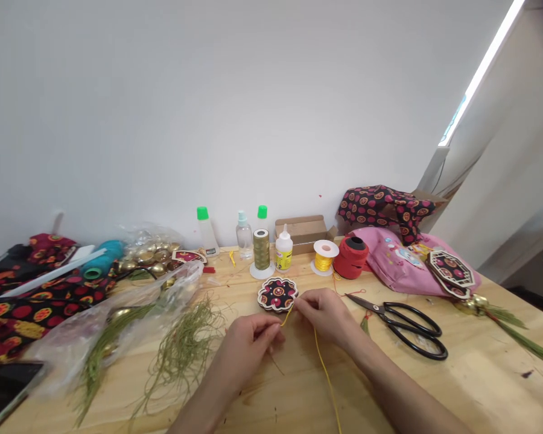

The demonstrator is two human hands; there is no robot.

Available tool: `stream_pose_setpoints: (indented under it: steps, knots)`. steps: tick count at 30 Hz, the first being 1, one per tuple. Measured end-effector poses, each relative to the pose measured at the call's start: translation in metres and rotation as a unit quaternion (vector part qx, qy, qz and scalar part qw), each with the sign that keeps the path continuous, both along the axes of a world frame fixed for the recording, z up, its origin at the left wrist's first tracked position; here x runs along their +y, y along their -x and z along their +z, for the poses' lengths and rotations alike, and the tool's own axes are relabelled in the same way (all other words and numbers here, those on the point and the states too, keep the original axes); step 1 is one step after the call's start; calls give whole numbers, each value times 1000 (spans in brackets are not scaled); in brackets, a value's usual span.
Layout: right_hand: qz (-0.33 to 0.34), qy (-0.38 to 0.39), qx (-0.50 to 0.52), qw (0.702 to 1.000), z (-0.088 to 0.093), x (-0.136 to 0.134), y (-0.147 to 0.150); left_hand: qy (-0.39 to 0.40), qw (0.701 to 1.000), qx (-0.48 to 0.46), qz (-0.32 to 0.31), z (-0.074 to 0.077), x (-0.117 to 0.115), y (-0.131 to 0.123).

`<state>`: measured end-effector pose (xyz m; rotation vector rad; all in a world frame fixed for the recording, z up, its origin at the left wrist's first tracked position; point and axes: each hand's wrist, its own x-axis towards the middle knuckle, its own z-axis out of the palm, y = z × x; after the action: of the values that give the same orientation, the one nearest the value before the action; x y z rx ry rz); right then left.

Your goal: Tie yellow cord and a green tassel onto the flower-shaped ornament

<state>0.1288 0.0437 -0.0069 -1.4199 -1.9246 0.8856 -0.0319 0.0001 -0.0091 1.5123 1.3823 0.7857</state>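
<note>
A flower-shaped ornament [277, 294] with a pale scalloped wooden edge and dark patterned fabric lies on the wooden table. My left hand [253, 340], just below it, pinches a yellow cord [288, 316] between thumb and fingertips. At the ornament's lower right edge, my right hand [322, 310] has its thumb and forefinger pressed together where the cord meets the ornament. From under the right hand the cord's long tail runs down to the near side of the table. Whether the right fingertips grip cord or ornament edge is partly hidden.
Black-handled scissors [407, 328] lie to the right. Behind stand an olive thread spool [261, 250], a glue bottle [283, 250], a yellow cord spool [324, 259] and a red thread cone [350, 258]. Loose green threads [185, 340], a plastic bag [72, 337] and a phone [9, 392] are left.
</note>
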Motion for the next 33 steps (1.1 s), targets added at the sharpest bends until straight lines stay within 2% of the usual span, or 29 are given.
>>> stream_pose_setpoints:
  steps: [1, 3, 5, 6, 7, 10, 13, 18, 22, 26, 29, 33]
  knots:
    - [17, 49, 82, 995, -1, 0, 2, 23, 999, -27, -23, 0, -1, -3]
    - [26, 142, 228, 963, 0, 1, 6, 43, 993, -59, -90, 1, -4, -7]
    - [4, 195, 320, 927, 1, 1, 8, 43, 987, -60, -143, 4, -5, -8]
    - [-7, 209, 346, 915, 3, 1, 8, 43, 987, -58, -147, 5, -5, -7]
    - [-15, 217, 364, 905, 4, 0, 8, 45, 988, -62, -131, 7, -3, -5]
    - [-14, 233, 381, 895, 9, -2, 6, 45, 992, -115, -23, 8, 4, 3]
    - [4, 229, 377, 898, 11, -3, 6, 65, 976, -203, 46, 8, 12, 5]
    - [31, 162, 364, 917, 12, -4, 6, 176, 941, -284, 53, 12, 12, -3]
    - [72, 109, 363, 922, 12, -4, 6, 226, 911, -345, 28, 19, 11, -8]
    - [121, 81, 360, 921, 12, -4, 4, 276, 863, -421, 47, 25, 17, -14]
    - [118, 53, 371, 920, 11, -3, 2, 281, 843, -451, 78, 23, 21, -20]
    - [105, 50, 420, 900, 5, 2, 2, 259, 843, -462, 95, 15, 22, -25]
